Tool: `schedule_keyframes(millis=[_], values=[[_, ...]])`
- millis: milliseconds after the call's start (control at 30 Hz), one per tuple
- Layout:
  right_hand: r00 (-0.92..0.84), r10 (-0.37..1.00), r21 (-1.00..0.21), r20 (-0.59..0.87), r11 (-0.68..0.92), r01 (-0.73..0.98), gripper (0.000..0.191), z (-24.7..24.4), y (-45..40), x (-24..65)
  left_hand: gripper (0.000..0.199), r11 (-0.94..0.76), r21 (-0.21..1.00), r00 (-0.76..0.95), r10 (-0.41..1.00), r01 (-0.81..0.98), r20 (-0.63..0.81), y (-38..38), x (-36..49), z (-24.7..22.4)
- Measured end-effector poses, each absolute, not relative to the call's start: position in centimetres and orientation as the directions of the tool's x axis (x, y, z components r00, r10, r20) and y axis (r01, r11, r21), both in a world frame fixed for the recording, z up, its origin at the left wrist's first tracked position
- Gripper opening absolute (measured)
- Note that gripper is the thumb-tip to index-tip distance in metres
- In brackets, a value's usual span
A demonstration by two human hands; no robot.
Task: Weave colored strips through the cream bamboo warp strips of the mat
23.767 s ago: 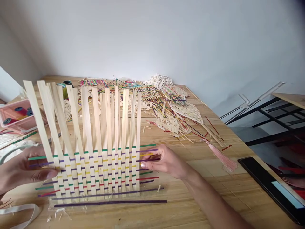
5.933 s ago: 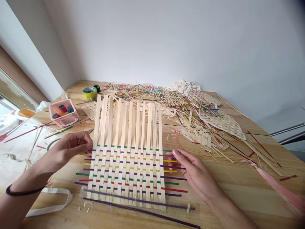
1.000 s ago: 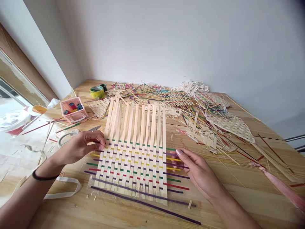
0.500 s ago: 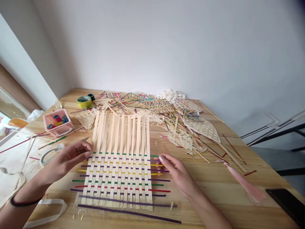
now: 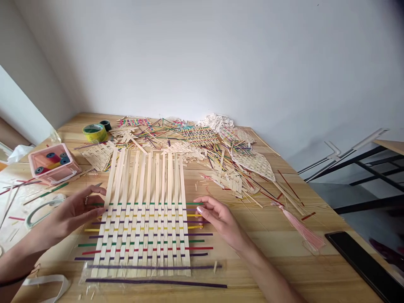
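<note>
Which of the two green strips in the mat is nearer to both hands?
The upper green strip, the topmost coloured one: its ends lie by the left hand and right hand. The lower green strip runs just above the red strip.

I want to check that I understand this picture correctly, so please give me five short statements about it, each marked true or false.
1. The pale woven mat of flat strips lies between the left hand and the right hand. True.
2. The yellow-and-green tape roll is inside the pink plastic box. False: it rests on the wooden table, beyond the box.
3. A loose dark purple strip lies in front of the mat's near edge. True.
4. The right hand holds the flat black phone. False: it is at the coloured strip ends on the mat's right side.
5. The pink thread tassel lies to the left of the phone. True.
</note>
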State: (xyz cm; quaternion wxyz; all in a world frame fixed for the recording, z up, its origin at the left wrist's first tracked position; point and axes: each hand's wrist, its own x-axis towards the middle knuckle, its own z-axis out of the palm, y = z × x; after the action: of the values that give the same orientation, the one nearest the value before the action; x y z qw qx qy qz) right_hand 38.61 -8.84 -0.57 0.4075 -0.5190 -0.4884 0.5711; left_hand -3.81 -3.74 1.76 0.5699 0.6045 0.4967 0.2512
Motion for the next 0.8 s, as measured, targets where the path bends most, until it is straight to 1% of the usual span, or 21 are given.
schedule_keyframes(millis=[100,233,333,433,567,667,733,800], values=[[-0.152,0.971,-0.982,-0.183,-0.175,0.066,0.051,-0.6,-8.9,38.9,0.037,0.164,0.939,0.386,0.879,0.303,-0.278,-3.6,-4.3,1.5],[-0.180,0.966,-0.980,-0.188,-0.173,0.093,0.049,-0.7,-8.9,39.1,0.047,0.154,0.953,0.386,0.888,0.262,-0.250,-3.7,-4.0,2.1],[-0.203,0.961,-0.979,-0.188,-0.167,0.117,0.050,-0.8,-8.9,39.3,0.041,0.125,0.954,0.386,0.894,0.274,-0.228,-3.8,-3.8,2.5],[-0.245,0.948,-0.975,-0.202,-0.172,0.139,0.055,-0.7,-9.0,39.4,0.032,0.083,0.939,0.401,0.889,0.333,-0.220,-3.8,-4.0,2.4],[-0.310,0.921,-0.969,-0.237,-0.201,0.144,0.062,-0.5,-9.1,39.6,0.028,0.022,0.895,0.410,0.884,0.445,-0.225,-3.8,-4.3,2.4],[-0.298,0.921,-0.963,-0.251,-0.205,0.176,0.063,-0.6,-9.1,39.7,0.026,-0.035,0.872,0.421,0.885,0.489,-0.200,-3.9,-3.7,3.0],[-0.286,0.923,-0.957,-0.258,-0.204,0.204,0.063,-0.7,-9.1,39.8,0.028,-0.058,0.881,0.436,0.883,0.469,-0.174,-3.9,-3.3,3.4],[-0.282,0.922,-0.953,-0.266,-0.207,0.221,0.065,-0.7,-9.1,39.9,0.028,-0.036,0.896,0.441,0.879,0.443,-0.183,-3.9,-3.0,3.6]])
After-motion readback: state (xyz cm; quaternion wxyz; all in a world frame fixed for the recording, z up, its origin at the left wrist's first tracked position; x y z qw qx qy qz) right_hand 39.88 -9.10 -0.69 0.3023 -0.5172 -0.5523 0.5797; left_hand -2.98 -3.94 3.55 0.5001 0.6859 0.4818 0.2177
